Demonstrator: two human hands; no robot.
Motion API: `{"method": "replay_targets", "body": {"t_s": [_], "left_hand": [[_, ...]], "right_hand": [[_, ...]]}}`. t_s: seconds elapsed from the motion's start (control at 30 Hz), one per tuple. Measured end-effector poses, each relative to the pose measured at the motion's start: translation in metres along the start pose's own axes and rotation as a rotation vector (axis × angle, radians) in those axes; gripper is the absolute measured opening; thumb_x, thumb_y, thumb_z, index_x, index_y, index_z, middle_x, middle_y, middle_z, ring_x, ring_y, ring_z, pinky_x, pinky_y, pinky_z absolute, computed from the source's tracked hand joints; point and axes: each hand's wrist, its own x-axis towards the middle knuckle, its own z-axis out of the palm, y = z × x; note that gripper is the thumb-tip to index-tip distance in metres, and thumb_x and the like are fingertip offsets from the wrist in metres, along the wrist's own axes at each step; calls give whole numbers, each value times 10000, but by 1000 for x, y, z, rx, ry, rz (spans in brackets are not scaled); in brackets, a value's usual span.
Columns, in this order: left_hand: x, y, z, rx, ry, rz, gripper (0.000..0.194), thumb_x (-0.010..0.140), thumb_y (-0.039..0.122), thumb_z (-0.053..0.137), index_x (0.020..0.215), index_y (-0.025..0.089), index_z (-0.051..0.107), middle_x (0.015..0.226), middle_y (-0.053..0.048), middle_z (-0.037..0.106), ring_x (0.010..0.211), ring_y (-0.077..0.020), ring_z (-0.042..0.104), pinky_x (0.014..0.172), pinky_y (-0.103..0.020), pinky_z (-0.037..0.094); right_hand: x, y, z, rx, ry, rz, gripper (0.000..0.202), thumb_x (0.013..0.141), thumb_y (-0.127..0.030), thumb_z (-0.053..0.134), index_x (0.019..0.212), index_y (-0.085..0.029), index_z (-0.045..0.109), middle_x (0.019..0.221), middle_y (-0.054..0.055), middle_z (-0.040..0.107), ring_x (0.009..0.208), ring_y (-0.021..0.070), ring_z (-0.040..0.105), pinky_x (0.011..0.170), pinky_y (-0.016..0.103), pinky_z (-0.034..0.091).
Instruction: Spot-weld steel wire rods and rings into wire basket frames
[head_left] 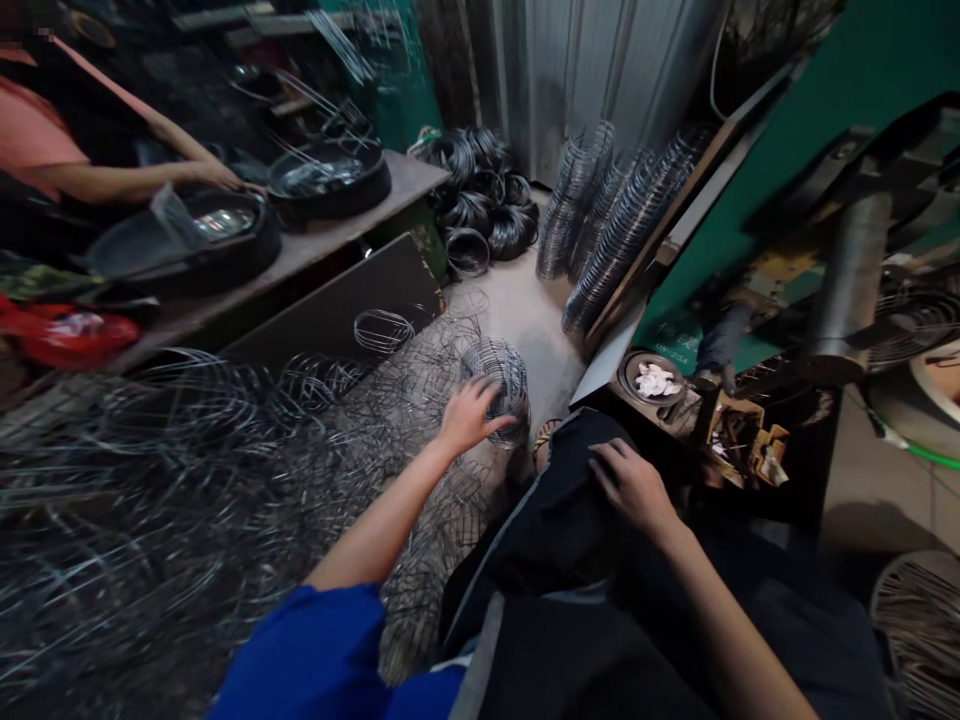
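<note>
My left hand is stretched forward with its fingers apart, over a stack of round wire frames standing on the floor. Whether the fingertips touch the wire I cannot tell. My right hand rests on my dark-clothed knee, fingers loosely spread and holding nothing. To the left, a large tangled heap of loose wire frames covers the floor, partly blurred.
Coils of dark wire and tall stacks of wire rings stand ahead. On the right is a green machine with a metal cylinder. At a bench on the left, a co-worker reaches towards black basins.
</note>
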Motion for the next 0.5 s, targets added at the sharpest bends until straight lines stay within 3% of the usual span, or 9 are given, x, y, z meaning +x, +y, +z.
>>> {"method": "replay_targets", "body": {"t_s": [0.07, 0.1, 0.17, 0.23, 0.3, 0.4, 0.5], "left_hand": [[-18, -9, 15, -198, 115, -346, 659, 995, 594, 369, 1511, 185, 335, 1553, -200, 382, 1486, -316, 271, 1188, -509, 268], [-28, -12, 26, -283, 120, -507, 633, 1021, 570, 267, 1517, 179, 313, 1543, -215, 386, 1476, -316, 292, 1171, -534, 291], [-45, -14, 55, -393, 20, -673, 607, 1037, 533, 148, 1466, 172, 380, 1421, -234, 510, 1363, -319, 460, 1078, -562, 402], [-57, -8, 89, -483, -119, -667, 566, 1033, 561, 239, 1342, 172, 509, 1197, -183, 650, 1113, -282, 641, 931, -504, 523], [-60, 1, 120, -599, -239, -645, 501, 1004, 571, 419, 1235, 158, 584, 1068, -117, 683, 926, -227, 686, 832, -429, 569], [-48, 9, 156, -795, -330, -624, 426, 961, 524, 571, 1167, 155, 625, 1077, -86, 674, 938, -222, 680, 821, -392, 575], [-22, 6, 177, -956, -304, -569, 441, 964, 534, 557, 1187, 160, 620, 1171, -104, 659, 1044, -251, 658, 895, -434, 556]], "right_hand": [[7, -3, 3, 37, 38, 1, 256, 1045, -304, 427, 1184, -196, 614, 1070, 93, 630, 939, 218, 642, 813, 297, 513], [14, -7, 3, 33, 47, -7, 250, 1045, -303, 432, 1182, -201, 614, 1075, 95, 629, 954, 224, 636, 822, 303, 511], [39, -21, 4, -24, 34, -58, 233, 1033, -293, 464, 1179, -201, 620, 1098, 111, 628, 986, 244, 620, 831, 323, 509], [72, -41, 8, -103, -8, -178, 242, 1004, -272, 524, 1214, -187, 610, 1181, 137, 619, 1060, 274, 594, 870, 357, 501], [107, -63, 20, -149, -49, -350, 315, 985, -235, 554, 1294, -175, 564, 1315, 153, 578, 1168, 292, 548, 969, 409, 461], [150, -82, 54, -185, -120, -547, 328, 1006, -155, 479, 1330, -168, 525, 1399, 153, 537, 1252, 283, 495, 1127, 533, 301], [174, -82, 88, -261, -274, -550, 252, 1029, -120, 395, 1169, -151, 602, 1170, 125, 655, 1102, 256, 572, 1159, 623, 176]]}}
